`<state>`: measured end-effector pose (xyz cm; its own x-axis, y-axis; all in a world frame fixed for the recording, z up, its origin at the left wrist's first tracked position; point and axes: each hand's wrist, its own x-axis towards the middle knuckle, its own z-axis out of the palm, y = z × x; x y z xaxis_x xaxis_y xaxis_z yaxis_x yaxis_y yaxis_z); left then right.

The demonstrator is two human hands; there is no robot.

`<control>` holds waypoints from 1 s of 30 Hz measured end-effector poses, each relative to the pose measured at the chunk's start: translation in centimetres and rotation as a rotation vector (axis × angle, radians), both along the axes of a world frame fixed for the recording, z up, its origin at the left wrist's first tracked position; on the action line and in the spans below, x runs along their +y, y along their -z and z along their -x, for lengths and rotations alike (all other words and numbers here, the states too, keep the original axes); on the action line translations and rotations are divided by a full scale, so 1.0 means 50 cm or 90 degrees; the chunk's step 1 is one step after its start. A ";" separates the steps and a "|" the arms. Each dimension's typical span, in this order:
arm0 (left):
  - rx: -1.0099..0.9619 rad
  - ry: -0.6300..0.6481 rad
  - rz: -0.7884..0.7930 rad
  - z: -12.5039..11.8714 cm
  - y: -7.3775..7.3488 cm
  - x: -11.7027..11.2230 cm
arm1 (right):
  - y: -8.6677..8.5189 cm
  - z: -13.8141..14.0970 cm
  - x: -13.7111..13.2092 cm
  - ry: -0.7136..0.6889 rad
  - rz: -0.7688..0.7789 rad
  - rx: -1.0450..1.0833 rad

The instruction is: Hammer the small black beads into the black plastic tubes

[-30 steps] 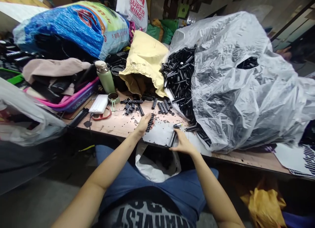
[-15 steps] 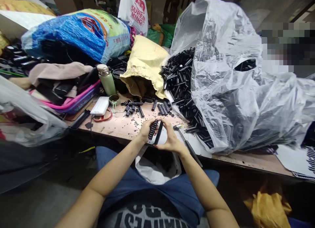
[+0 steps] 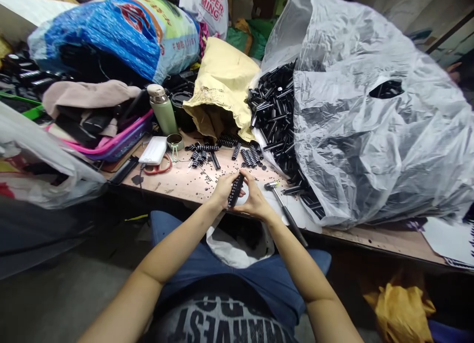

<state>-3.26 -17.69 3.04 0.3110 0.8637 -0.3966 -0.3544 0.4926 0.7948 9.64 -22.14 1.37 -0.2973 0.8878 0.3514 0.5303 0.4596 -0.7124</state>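
Observation:
Over the front edge of the workbench, my left hand [image 3: 222, 190] is closed around a black bar-shaped piece [image 3: 233, 191] with rows of pale dots. My right hand [image 3: 256, 201] spans a plain black strip [image 3: 238, 187] from end to end between thumb and fingers. The strip lies against the dotted piece, and the two look pressed together; the fingers partly hide both. Several similar dotted black pieces [image 3: 249, 157] lie on the bench beyond my hands. Just right of my right hand rests a small hammer [image 3: 283, 207] with a dark handle.
A big translucent bag [image 3: 344, 135] spills black tubes [image 3: 276, 108] at the right. Behind my hands lies a yellow sack [image 3: 225, 81]. At left are a green flask [image 3: 164, 111], a white box [image 3: 153, 150], red-handled scissors [image 3: 159, 168] and a pink basket [image 3: 122, 135]. Tiny bits litter the bench [image 3: 177, 185].
The plain strip in my right hand has moved left, from a gap beside the dotted piece to lying against it. My hands have come closer together. The camera view has shifted slightly.

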 end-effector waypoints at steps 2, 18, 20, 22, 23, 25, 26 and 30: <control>0.018 0.014 0.003 -0.001 0.002 0.007 | 0.006 0.004 0.003 0.028 0.014 0.003; 0.769 0.281 -0.954 -0.024 0.188 -0.016 | 0.085 -0.121 -0.124 0.504 0.100 -0.455; 0.814 0.285 -1.020 -0.011 0.183 -0.008 | 0.074 -0.159 -0.155 0.614 0.167 -0.546; 0.843 0.294 -1.055 -0.001 0.177 -0.007 | 0.064 -0.177 -0.177 0.618 0.219 -0.556; 0.850 0.299 -1.057 0.002 0.175 -0.007 | 0.059 -0.177 -0.184 0.597 0.230 -0.524; 0.852 0.309 -1.037 0.006 0.172 -0.012 | 0.051 -0.164 -0.197 0.552 0.222 -0.417; 0.846 0.316 -1.021 0.006 0.171 -0.015 | 0.048 -0.152 -0.203 0.531 0.215 -0.373; 0.808 0.330 -0.966 -0.005 0.172 -0.037 | 0.036 -0.108 -0.217 0.467 0.283 -0.385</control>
